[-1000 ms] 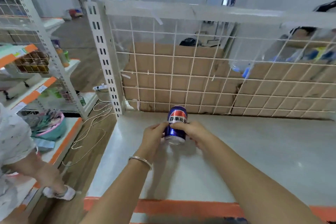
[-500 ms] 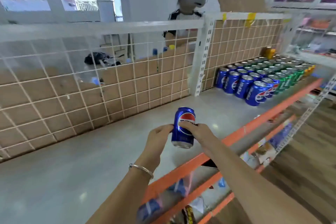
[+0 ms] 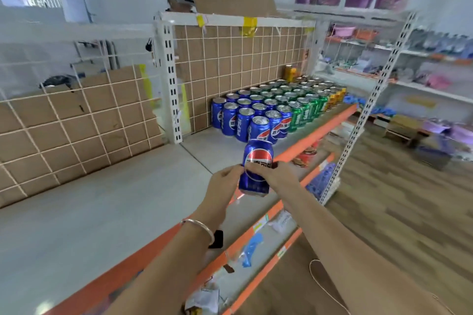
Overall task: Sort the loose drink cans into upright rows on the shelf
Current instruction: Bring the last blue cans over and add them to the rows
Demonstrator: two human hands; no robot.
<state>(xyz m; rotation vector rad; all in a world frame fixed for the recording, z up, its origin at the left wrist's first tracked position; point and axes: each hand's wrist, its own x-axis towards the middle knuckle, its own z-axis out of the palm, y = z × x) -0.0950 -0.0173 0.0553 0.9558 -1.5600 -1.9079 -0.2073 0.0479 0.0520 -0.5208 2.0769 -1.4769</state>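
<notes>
Blue can (image 3: 258, 153) pinched by fingers (image 3: 231, 173) of left hand (image 3: 222, 185) and right hand (image 3: 277, 175), can rows (image 3: 271, 110) ahead on shelf (image 3: 128, 199)

blue can (image 3: 258, 161) between left hand (image 3: 222, 186) and right hand (image 3: 277, 177), seemingly over shelf edge (image 3: 316, 136)

A blue can (image 3: 257, 161) with a red, white and blue roundel sits pinched between the fingertips of the left hand (image 3: 225, 186) and right hand (image 3: 277, 176). It is almost upright, over the orange front edge of the pale grey shelf (image 3: 128, 212). Beyond the hands stand upright rows: blue cans (image 3: 244, 116) nearest, then green cans (image 3: 297, 102), and yellow cans (image 3: 335, 94) farthest.
</notes>
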